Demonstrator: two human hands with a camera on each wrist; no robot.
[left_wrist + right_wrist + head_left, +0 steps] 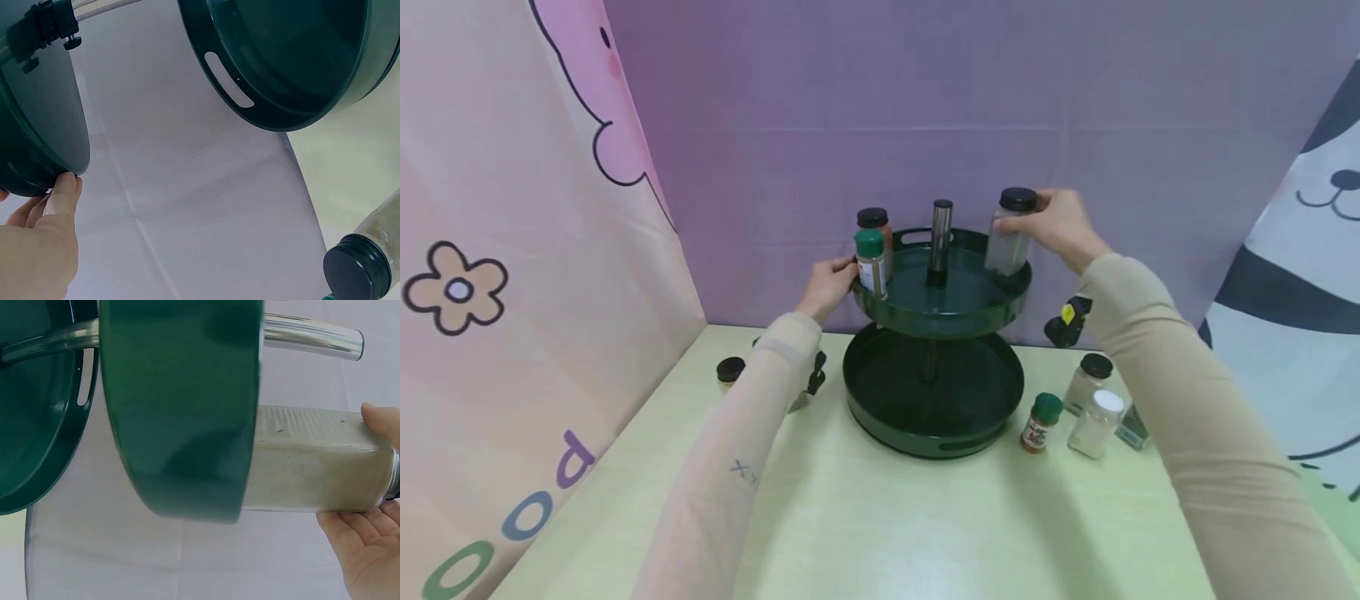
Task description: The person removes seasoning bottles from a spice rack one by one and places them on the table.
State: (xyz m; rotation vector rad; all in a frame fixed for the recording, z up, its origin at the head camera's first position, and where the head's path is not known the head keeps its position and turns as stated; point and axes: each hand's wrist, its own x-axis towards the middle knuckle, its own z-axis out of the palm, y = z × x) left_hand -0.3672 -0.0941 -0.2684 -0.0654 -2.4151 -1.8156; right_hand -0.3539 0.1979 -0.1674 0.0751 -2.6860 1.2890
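Note:
A dark green two-tier turntable rack [951,321] with a metal centre post stands at the back of the table. My left hand [827,287] grips the left rim of its upper tray, fingers against the underside in the left wrist view. Close by on that tray stand a green-capped spice bottle [871,271] and a black-lidded jar [887,242] with reddish contents. At the tray's right side, my right hand [1060,225] holds a square clear jar [312,465] near its black lid, thumb on one side and fingers on the other. The tray wall hides the jar's base in the right wrist view.
Right of the rack stand a green-capped bottle [1036,429], a white-lidded jar [1096,427], a black-lidded jar [1084,387] and a small container [1132,429]. Another black-lidded jar [730,371] is partly behind my left sleeve. A purple backdrop [850,100] hangs behind.

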